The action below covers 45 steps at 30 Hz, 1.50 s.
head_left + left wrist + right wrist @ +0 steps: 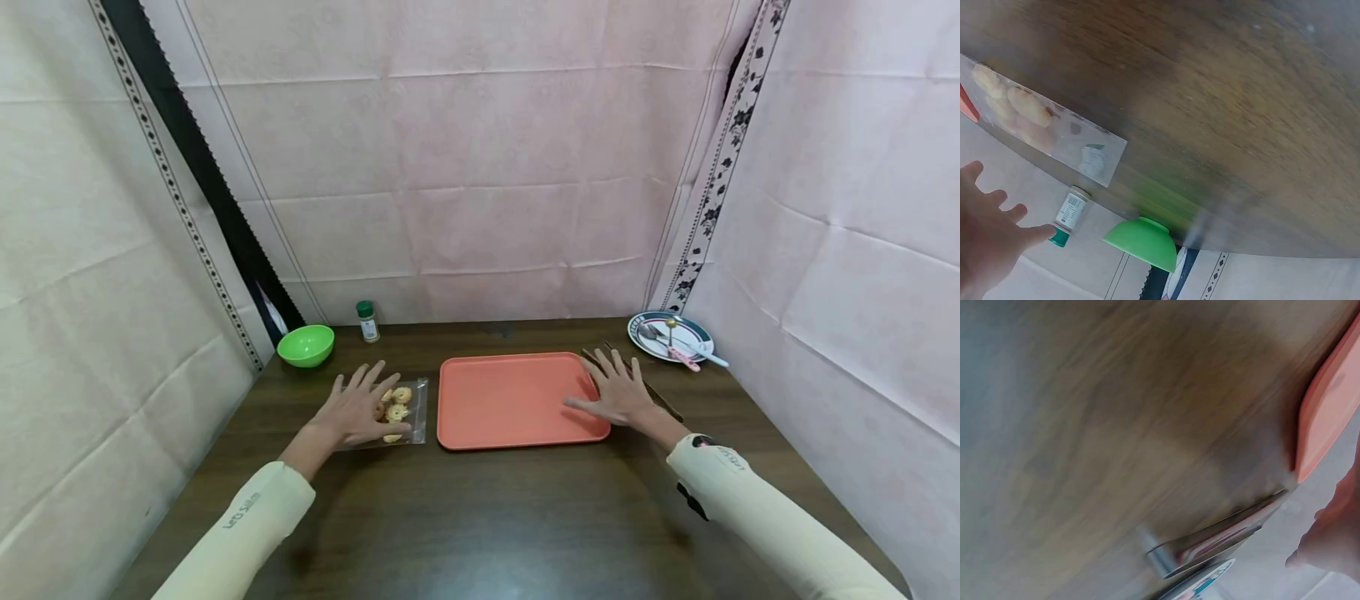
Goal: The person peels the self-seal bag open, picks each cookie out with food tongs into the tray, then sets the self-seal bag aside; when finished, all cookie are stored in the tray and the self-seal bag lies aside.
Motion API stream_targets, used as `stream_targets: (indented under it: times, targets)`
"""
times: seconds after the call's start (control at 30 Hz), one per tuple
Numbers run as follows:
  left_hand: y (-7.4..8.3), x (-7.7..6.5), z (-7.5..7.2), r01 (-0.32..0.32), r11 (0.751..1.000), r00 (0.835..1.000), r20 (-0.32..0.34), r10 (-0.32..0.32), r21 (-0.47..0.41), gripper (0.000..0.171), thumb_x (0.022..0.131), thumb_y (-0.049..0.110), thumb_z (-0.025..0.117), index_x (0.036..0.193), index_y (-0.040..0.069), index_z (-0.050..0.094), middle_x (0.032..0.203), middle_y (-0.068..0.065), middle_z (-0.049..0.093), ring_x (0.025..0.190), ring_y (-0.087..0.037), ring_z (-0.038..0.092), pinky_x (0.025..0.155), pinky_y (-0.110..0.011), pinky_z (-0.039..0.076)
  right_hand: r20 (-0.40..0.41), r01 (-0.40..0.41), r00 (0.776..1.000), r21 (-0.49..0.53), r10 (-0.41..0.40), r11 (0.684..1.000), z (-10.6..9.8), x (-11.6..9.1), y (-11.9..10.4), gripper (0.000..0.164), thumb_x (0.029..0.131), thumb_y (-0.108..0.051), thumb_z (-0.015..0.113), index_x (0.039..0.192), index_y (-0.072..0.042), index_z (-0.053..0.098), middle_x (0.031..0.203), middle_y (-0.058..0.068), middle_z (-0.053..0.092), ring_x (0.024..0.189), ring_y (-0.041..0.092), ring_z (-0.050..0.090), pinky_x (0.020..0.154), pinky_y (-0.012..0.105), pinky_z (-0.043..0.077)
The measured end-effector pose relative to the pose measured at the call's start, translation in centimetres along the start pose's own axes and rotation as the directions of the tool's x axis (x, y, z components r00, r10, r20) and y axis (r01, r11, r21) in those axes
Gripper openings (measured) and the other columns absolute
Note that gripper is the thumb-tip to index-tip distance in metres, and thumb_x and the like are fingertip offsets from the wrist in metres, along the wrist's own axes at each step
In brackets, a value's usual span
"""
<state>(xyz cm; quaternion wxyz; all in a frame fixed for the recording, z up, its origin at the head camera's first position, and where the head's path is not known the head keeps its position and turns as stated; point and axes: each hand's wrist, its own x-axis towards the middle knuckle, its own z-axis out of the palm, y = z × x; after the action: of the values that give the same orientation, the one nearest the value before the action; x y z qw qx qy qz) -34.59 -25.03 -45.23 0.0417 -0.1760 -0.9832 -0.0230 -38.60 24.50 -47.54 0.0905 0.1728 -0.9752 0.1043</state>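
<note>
My left hand (360, 408), fingers spread, is over a clear plastic bag (419, 417) of round cookies (397, 412) and hides its left part. In the left wrist view the bag (1094, 150) lies flat on the table, and the hand (991, 240) appears apart from it. My right hand (618, 396), fingers also spread, is over the right edge of a salmon-pink tray (510, 400). It holds nothing. Beside the tray, partly hidden by that hand, lies a long thin dark item (663, 402); its kind is unclear. The right wrist view shows it (1222, 534) blurred.
A green bowl (306, 346) and a green-capped jar (368, 323) stand at the back left of the brown table (480, 517). At the back right, a blue-rimmed plate (645, 329) bears cutlery (678, 354). Light cloth (480, 167) hangs around the table.
</note>
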Motion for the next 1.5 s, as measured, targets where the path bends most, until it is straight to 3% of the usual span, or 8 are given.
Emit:
stream_targets:
  times: [0.47,0.83,0.97,1.07,1.3,1.5]
  targets:
    - [-1.4,-0.6,-0.1,0.026,0.997,0.994,0.107,-0.019,-0.066,0.087,0.095,0.064,0.065,0.161,0.015,0.038,0.168,-0.024,0.022,0.151,-0.052,0.02,0.112,-0.078,0.019,-0.003,0.155,0.988,-0.042,-0.156,0.987,0.5,1.7,-6.6,0.094,0.09,-0.07,0.065,0.157,-0.008,0.043,0.165,0.024,0.03,0.152,0.051,0.021,0.116,0.075,0.013]
    - [-2.7,-1.4,0.2,0.036,0.982,0.986,0.169,-0.004,-0.188,0.08,0.099,0.057,0.063,0.16,0.011,0.038,0.166,-0.025,0.026,0.149,-0.054,0.024,0.11,-0.075,0.027,0.047,0.238,0.97,0.042,-0.24,0.97,1.7,3.2,-11.3,0.091,0.093,-0.072,0.058,0.159,-0.011,0.04,0.165,0.022,0.031,0.154,0.048,0.019,0.115,0.076,0.015]
    - [-3.0,-1.7,0.2,0.046,0.97,0.985,0.17,-0.005,-0.238,0.08,0.099,0.054,0.065,0.159,0.009,0.04,0.166,-0.026,0.027,0.148,-0.056,0.024,0.109,-0.075,0.029,0.051,0.285,0.956,0.06,-0.288,0.957,2.8,4.2,-12.7,0.09,0.095,-0.077,0.051,0.161,-0.017,0.038,0.165,0.019,0.032,0.153,0.045,0.023,0.115,0.074,0.02]
    - [-3.2,-1.8,0.4,0.062,0.962,0.984,0.175,-0.015,-0.268,0.079,0.098,0.054,0.066,0.159,0.01,0.041,0.165,-0.025,0.027,0.149,-0.056,0.022,0.11,-0.076,0.027,0.052,0.324,0.943,0.098,-0.329,0.941,3.0,4.7,-14.3,0.084,0.097,-0.072,0.052,0.16,-0.018,0.039,0.165,0.017,0.034,0.151,0.044,0.029,0.114,0.074,0.023]
    - [-3.9,-1.7,1.0,0.082,0.953,0.979,0.204,-0.021,-0.292,0.08,0.097,0.057,0.066,0.158,0.012,0.042,0.166,-0.024,0.027,0.149,-0.056,0.023,0.108,-0.077,0.027,0.02,0.439,0.895,0.13,-0.445,0.889,3.4,5.5,-18.4,0.068,0.1,-0.052,0.065,0.153,-0.012,0.05,0.155,0.017,0.048,0.144,0.039,0.043,0.113,0.066,0.031]
    - [-4.0,-1.8,1.2,0.103,0.951,0.973,0.229,-0.036,-0.29,0.081,0.095,0.062,0.066,0.158,0.015,0.044,0.166,-0.023,0.029,0.148,-0.054,0.026,0.108,-0.077,0.028,-0.002,0.474,0.879,0.129,-0.477,0.871,4.7,6.3,-21.0,0.055,0.1,-0.045,0.069,0.147,-0.017,0.06,0.143,0.008,0.061,0.134,0.027,0.053,0.11,0.055,0.038]
